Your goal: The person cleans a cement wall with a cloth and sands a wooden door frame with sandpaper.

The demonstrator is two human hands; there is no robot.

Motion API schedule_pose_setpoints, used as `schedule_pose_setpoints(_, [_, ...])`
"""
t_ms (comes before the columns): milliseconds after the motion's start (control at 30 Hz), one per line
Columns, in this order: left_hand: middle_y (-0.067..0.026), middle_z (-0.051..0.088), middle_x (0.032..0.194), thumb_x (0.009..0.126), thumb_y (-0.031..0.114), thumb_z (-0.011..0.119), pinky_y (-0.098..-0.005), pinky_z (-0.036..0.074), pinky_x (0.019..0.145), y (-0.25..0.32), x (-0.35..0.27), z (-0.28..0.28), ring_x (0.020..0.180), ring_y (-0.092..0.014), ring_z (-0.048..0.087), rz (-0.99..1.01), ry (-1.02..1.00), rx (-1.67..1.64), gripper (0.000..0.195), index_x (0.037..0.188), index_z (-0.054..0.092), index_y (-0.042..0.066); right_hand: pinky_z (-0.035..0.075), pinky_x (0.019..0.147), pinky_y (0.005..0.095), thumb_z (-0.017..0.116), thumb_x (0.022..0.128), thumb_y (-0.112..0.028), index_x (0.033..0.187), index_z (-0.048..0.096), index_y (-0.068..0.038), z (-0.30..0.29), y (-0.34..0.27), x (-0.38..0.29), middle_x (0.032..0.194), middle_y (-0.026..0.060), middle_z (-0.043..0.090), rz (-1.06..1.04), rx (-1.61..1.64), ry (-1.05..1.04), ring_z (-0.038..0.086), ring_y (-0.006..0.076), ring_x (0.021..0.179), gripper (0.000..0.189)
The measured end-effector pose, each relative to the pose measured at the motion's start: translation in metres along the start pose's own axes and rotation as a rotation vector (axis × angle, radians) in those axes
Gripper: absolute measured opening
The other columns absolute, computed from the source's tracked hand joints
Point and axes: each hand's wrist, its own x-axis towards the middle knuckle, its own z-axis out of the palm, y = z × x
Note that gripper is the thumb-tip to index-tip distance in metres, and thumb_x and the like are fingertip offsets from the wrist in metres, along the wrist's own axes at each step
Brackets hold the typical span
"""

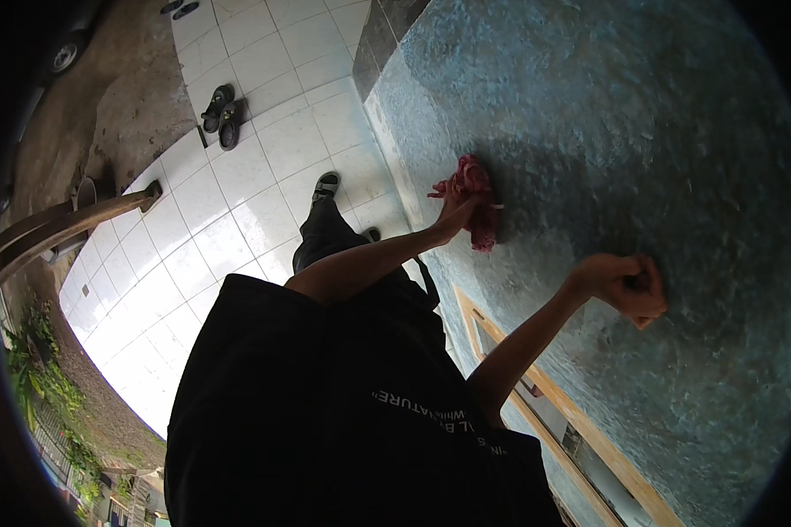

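Observation:
My left hand (pixel 458 212) is closed on a crumpled red patterned cloth (pixel 474 178), which lies against a rough blue-grey painted wall (pixel 633 132). A small white bit sticks out beside the cloth. Further right, my right hand (pixel 623 290) is held at the wall with its fingers curled in and the thumb bent over; no object shows in it. Whether its knuckles touch the wall cannot be told.
A wooden window frame (pixel 586 421) is set in the wall below my right arm. White floor tiles (pixel 257 158) lie under my feet. Dark clogs (pixel 227 125) stand by the tile edge, near a wooden post (pixel 99 214). Plants (pixel 46 375) grow at lower left.

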Motion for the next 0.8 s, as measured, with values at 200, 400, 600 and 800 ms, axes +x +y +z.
schedule_pose_setpoints(200, [-0.01, 0.057, 0.111, 0.081, 0.046, 0.065, -0.0401, 0.054, 0.07, -0.028, 0.027, -0.027, 0.093, -0.02, 0.061, -0.31, 0.302, -0.205, 0.061, 0.121, 0.049, 0.004, 0.025, 0.083, 0.0368, 0.055, 0.071, -0.006, 0.081, 0.059, -0.016, -0.018, 0.012, -0.014, 0.066, -0.0041, 0.047, -0.075, 0.325, -0.154, 0.043, 0.0118, 0.065, 0.015])
schedule_pose_setpoints(400, [-0.0103, 0.059, 0.107, 0.079, 0.041, 0.068, -0.0363, 0.053, 0.073, -0.017, 0.02, -0.02, 0.097, -0.021, 0.061, -0.177, 0.365, -0.212, 0.06, 0.121, 0.05, 0.002, 0.041, 0.051, 0.0251, 0.046, 0.077, 0.005, 0.085, 0.057, 0.0, -0.064, 0.051, -0.02, 0.07, 0.0074, 0.052, 0.009, 0.732, -0.273, 0.051, 0.0153, 0.063, 0.015])
schedule_pose_setpoints(600, [-0.0053, 0.061, 0.099, 0.084, 0.037, 0.064, -0.0334, 0.054, 0.066, -0.046, 0.0, -0.003, 0.085, -0.018, 0.063, -0.08, 0.348, 0.094, 0.048, 0.12, 0.052, 0.007, 0.037, 0.047, 0.0267, 0.043, 0.079, 0.003, 0.088, 0.052, 0.001, -0.122, 0.093, -0.01, 0.06, 0.007, 0.053, 0.109, 0.755, -0.33, 0.046, 0.0143, 0.05, 0.013])
schedule_pose_setpoints(800, [-0.0046, 0.063, 0.102, 0.089, 0.036, 0.062, -0.0327, 0.054, 0.077, -0.032, -0.079, 0.066, 0.09, -0.017, 0.064, -0.137, 0.143, 0.104, 0.042, 0.12, 0.052, 0.009, 0.04, 0.043, 0.0264, 0.043, 0.079, -0.001, 0.083, 0.05, 0.0, -0.161, 0.136, 0.013, 0.057, 0.0088, 0.051, 0.201, 0.511, -0.181, 0.046, 0.0155, 0.045, 0.008])
